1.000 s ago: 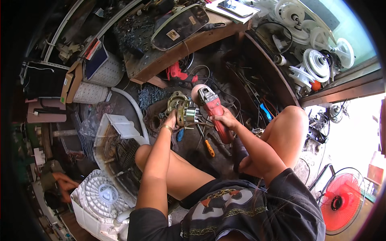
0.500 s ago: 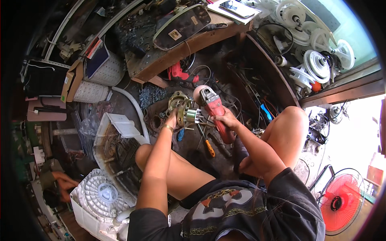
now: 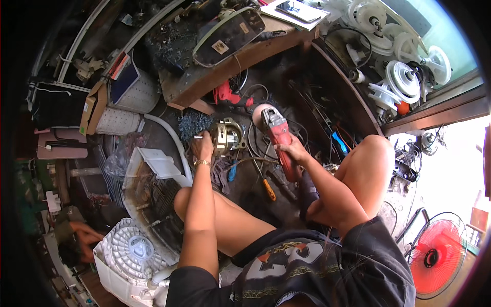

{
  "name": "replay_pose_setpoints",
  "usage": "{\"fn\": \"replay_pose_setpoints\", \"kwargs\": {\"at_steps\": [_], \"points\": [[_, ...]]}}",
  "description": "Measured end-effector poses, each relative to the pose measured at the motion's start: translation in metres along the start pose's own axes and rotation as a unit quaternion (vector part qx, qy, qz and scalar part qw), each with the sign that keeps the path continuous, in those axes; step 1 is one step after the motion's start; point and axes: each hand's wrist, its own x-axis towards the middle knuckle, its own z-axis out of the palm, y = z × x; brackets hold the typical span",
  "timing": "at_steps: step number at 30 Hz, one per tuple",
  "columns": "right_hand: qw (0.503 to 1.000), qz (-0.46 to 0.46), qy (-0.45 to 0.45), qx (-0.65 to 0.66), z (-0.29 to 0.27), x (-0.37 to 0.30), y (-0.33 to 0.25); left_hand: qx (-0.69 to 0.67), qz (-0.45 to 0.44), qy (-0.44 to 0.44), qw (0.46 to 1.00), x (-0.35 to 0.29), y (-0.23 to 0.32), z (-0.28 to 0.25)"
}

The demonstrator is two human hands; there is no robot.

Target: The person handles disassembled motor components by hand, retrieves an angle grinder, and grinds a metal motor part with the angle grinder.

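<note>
My left hand [image 3: 203, 147] is closed on a round, brass-toned metal machine part [image 3: 227, 137] with an open bracket on its right side. A short pale rod end [image 3: 198, 136] shows beside its fingers. To the right, my right hand [image 3: 295, 150] grips the body of a red angle grinder [image 3: 280, 134]. The grinder stands nearly upright, its pale disc at the far end, a little apart from the metal part. Below, a screwdriver with an orange handle [image 3: 269, 189] lies on the floor, with a blue-handled tool [image 3: 232, 172] to its left.
Beyond my hands lies a red power drill [image 3: 231, 95] under a wooden bench [image 3: 245, 56]. At the left are a grey hose [image 3: 174, 138] and a white washing machine tub [image 3: 125, 250]. Cables cross the floor. White pulleys [image 3: 403, 82] sit at right, a red fan [image 3: 434, 258] below.
My left hand has moved left and turned the metal part, so its shiny cylinder no longer shows. The grinder has shifted slightly right, and the gap between the two is wider.
</note>
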Motion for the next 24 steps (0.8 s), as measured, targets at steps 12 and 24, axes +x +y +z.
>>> {"fn": "replay_pose_setpoints", "kwargs": {"at_steps": [12, 24], "points": [[0.998, 0.044, -0.039, 0.018, 0.004, -0.009, 0.0, -0.182, -0.066, -0.244, 0.95, 0.012, -0.029, 0.075], [0.997, 0.031, -0.061, 0.032, 0.01, -0.007, 0.001, -0.396, -0.107, -0.325, 0.852, 0.015, -0.038, 0.099]]}}
